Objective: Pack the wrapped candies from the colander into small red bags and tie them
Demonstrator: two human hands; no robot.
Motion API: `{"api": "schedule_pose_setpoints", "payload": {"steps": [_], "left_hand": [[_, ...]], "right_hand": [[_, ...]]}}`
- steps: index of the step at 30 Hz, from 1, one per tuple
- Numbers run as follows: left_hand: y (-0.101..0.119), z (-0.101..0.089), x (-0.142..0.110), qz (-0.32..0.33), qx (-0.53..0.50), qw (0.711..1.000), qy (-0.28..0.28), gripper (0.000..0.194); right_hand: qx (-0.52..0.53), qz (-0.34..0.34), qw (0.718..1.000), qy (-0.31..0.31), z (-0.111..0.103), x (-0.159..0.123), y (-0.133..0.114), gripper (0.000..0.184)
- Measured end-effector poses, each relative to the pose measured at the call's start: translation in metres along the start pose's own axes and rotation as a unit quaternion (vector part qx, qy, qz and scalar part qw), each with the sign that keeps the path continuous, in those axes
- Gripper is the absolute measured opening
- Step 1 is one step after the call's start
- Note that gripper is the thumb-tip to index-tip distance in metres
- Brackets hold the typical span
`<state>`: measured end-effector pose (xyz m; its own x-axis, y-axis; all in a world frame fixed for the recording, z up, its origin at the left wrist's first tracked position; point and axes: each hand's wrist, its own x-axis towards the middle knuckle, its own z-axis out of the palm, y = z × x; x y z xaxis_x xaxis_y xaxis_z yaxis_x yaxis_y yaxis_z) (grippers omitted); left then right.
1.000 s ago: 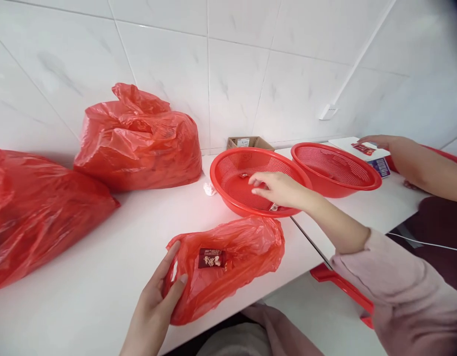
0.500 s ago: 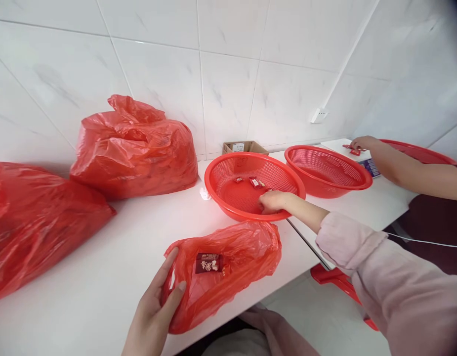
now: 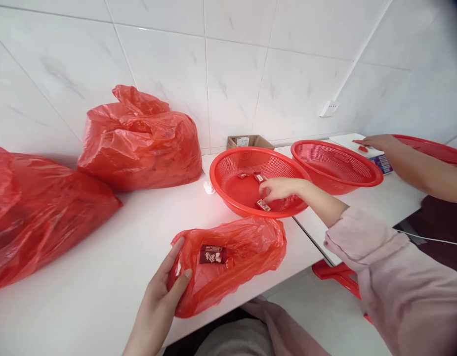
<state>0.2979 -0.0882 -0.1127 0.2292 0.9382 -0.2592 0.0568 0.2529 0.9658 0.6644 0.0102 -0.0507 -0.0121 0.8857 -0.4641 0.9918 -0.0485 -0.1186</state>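
White wall tiles (image 3: 169, 74) back a white table (image 3: 146, 227); clock positions are read from the centre of view. Its near edge runs from seven o'clock to four, where a dark seam (image 3: 310, 241) joins a second top. Working room is widest at eight o'clock, a broad stretch of tabletop between the filled bags and the left hand (image 3: 171, 277). Toward three o'clock it is tight — basin rims nearly meet.

Count of bags: three. Two filled red bags (image 3: 143, 143) stand at nine and ten o'clock; one slack red bag (image 3: 246, 247) lies at six, near the edge, its mouth facing up. One dark red packet (image 3: 212, 254) shows inside.

Count of basins: three, one partly hidden by a co-worker's arm (image 3: 417, 165). The nearest red basin (image 3: 228, 202) shows three small packets (image 3: 263, 205), at its ten, twelve and six o'clock.

Hands of the wearer: the left is at seven o'clock, thumb and forefinger spread at the slack bag's mouth. The right hand (image 3: 282, 189) reaches into the nearest basin, fingers curled, thumb at the six-o'clock packet — whether it pinches cannot be told.

Also noted: one cardboard box (image 3: 233, 143) at one o'clock; one socket (image 3: 329, 109) at two.
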Motion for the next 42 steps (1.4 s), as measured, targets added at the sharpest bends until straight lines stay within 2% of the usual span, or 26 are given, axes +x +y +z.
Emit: {"api": "schedule_pose_setpoints", "payload": {"steps": [3,6,8,11,14,16,18,21,23,25,26,28,31,34,36,39,42], "left_hand": [[0.001,0.002,0.000,0.002,0.000,1.000,0.005,0.081],[0.002,0.002,-0.001,0.003,0.009,1.000,0.013,0.081],[0.002,0.001,-0.002,0.001,0.001,1.000,0.016,0.081],[0.003,0.001,-0.002,-0.009,-0.034,0.999,0.016,0.082],[0.004,0.003,-0.001,-0.022,-0.079,0.997,0.006,0.085],[0.004,0.005,0.001,-0.031,-0.099,0.995,0.004,0.085],[0.005,0.006,0.002,-0.037,-0.113,0.993,0.003,0.086],[0.006,0.006,0.003,-0.036,-0.117,0.992,0.006,0.085],[0.007,0.006,0.001,-0.032,-0.113,0.993,0.008,0.087],[0.007,0.006,0.000,-0.025,-0.110,0.994,0.009,0.088],[0.006,0.006,-0.001,-0.020,-0.106,0.994,0.010,0.088],[0.005,0.007,-0.002,-0.008,-0.096,0.995,0.015,0.086],[0.002,0.006,-0.001,0.002,-0.090,0.996,0.017,0.083],[0.000,0.004,0.001,0.003,-0.085,0.996,0.010,0.082],[-0.001,0.003,0.001,0.014,-0.067,0.997,0.019,0.080],[0.000,0.002,-0.001,0.015,-0.063,0.997,0.032,0.080],[0.003,0.005,-0.001,-0.003,-0.089,0.996,0.024,0.085]], "right_hand": [[-0.001,-0.002,0.999,-0.035,0.015,0.005,-0.010,0.037],[0.003,0.012,0.999,-0.039,0.022,0.011,-0.013,0.031],[0.013,0.009,1.000,-0.014,0.017,0.010,-0.011,0.025],[0.045,-0.021,0.996,0.073,0.002,-0.004,-0.014,0.020],[0.147,-0.112,0.973,0.137,0.000,-0.033,-0.043,0.019],[0.255,-0.225,0.930,0.136,0.008,-0.055,-0.073,0.022],[0.253,-0.280,0.918,0.118,0.020,-0.072,-0.102,0.025],[0.195,-0.288,0.923,0.165,0.025,-0.076,-0.120,0.030],[0.171,-0.238,0.931,0.216,0.019,-0.063,-0.110,0.028],[0.131,-0.146,0.956,0.216,0.011,-0.043,-0.089,0.028],[0.105,-0.098,0.973,0.182,0.008,-0.032,-0.078,0.030],[0.085,-0.057,0.991,0.088,0.009,-0.011,-0.057,0.034],[0.103,-0.061,0.993,-0.022,0.020,0.009,-0.040,0.035],[0.130,-0.066,0.987,-0.060,0.026,0.019,-0.034,0.033],[0.157,-0.071,0.984,-0.049,0.022,0.021,-0.029,0.031],[0.218,-0.103,0.970,0.008,0.008,0.013,-0.025,0.034],[0.306,-0.189,0.930,0.071,0.000,-0.010,-0.037,0.034]]}}
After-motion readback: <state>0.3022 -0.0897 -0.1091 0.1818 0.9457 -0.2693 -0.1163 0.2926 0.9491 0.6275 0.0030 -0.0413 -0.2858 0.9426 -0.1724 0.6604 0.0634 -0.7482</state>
